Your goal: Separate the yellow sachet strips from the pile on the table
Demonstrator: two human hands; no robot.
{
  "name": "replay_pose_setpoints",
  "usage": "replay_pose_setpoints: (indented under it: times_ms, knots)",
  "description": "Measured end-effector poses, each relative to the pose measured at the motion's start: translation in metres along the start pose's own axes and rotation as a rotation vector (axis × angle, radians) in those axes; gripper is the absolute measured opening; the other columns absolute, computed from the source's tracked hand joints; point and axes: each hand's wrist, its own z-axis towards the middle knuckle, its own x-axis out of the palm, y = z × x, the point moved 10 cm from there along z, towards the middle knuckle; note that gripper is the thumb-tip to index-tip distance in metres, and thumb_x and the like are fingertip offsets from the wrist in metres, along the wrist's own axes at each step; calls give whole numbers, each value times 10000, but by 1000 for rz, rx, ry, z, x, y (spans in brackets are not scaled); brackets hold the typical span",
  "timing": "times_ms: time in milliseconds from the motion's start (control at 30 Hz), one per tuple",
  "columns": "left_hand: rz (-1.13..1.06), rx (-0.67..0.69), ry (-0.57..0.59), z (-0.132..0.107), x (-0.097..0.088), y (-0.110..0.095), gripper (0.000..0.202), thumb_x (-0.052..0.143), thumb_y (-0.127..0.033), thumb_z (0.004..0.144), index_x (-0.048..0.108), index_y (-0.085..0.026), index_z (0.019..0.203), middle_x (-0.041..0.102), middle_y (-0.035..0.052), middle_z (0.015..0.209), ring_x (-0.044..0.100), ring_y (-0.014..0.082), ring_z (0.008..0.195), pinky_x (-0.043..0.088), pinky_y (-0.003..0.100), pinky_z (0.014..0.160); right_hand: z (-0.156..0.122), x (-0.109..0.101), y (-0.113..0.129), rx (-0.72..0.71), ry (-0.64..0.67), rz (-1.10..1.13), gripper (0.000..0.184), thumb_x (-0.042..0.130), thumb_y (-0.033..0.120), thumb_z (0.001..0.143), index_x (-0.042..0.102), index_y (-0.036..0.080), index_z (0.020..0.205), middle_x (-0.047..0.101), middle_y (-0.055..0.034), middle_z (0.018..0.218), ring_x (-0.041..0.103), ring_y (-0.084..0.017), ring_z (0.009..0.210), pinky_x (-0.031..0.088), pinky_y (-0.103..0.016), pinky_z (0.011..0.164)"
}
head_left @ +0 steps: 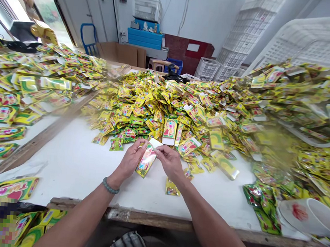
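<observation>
Both my hands meet over the white table, just in front of a big heap of yellow and green packets. My left hand and my right hand pinch the top end of one long yellow packet with a white header. The packet hangs down between the hands, slanting to the left. A grey bead bracelet circles my left wrist. A small packet lies on the table under my right forearm.
More packets are stacked on a board at the left and on white crates at the right. A white cup lies at the near right edge. White baskets, blue bins and a stool stand at the back wall.
</observation>
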Motion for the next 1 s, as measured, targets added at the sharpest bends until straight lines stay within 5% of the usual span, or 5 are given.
replay_pose_setpoints:
  times_ms: [100, 267, 367, 767, 1000]
  knots:
    - [15, -55, 69, -1, 9, 5, 391, 663, -522, 796, 550, -190, 970, 542, -55, 649, 462, 72, 520, 363, 170, 483, 0, -7, 2, -17, -11, -133, 282, 574, 392, 866, 608, 181, 681, 530, 12, 632, 473, -118, 610, 380, -234, 572]
    - [73, -62, 37, 1, 5, 9, 467, 659, -533, 796, 451, -228, 1082, 604, -53, 647, 519, 98, 493, 396, 183, 467, -4, -20, 10, -22, -116, -192, 264, 584, 333, 851, 639, 207, 1077, 693, -12, 789, 557, -136, 612, 437, -252, 607]
    - [117, -64, -7, 2, -4, 11, 504, 683, -528, 776, 431, -231, 1095, 621, -48, 620, 554, 120, 479, 418, 197, 459, -5, -17, 21, -94, -89, -261, 215, 559, 315, 869, 708, 222, 995, 735, -42, 916, 622, -168, 741, 472, -284, 729]
    - [145, -75, 3, -4, 0, 2, 541, 756, -515, 696, 536, -169, 1048, 634, -31, 586, 550, 117, 466, 415, 202, 452, -6, -5, -27, 383, -48, 393, 302, 820, 408, 596, 724, 178, 767, 716, -22, 724, 621, -143, 646, 499, -275, 650]
    - [183, -73, 27, -6, 0, 0, 541, 754, -525, 695, 582, -153, 1048, 627, -32, 572, 545, 111, 454, 381, 196, 437, -7, -6, -19, 348, 122, 283, 298, 812, 399, 610, 784, 186, 815, 755, -43, 811, 658, -181, 733, 511, -323, 738]
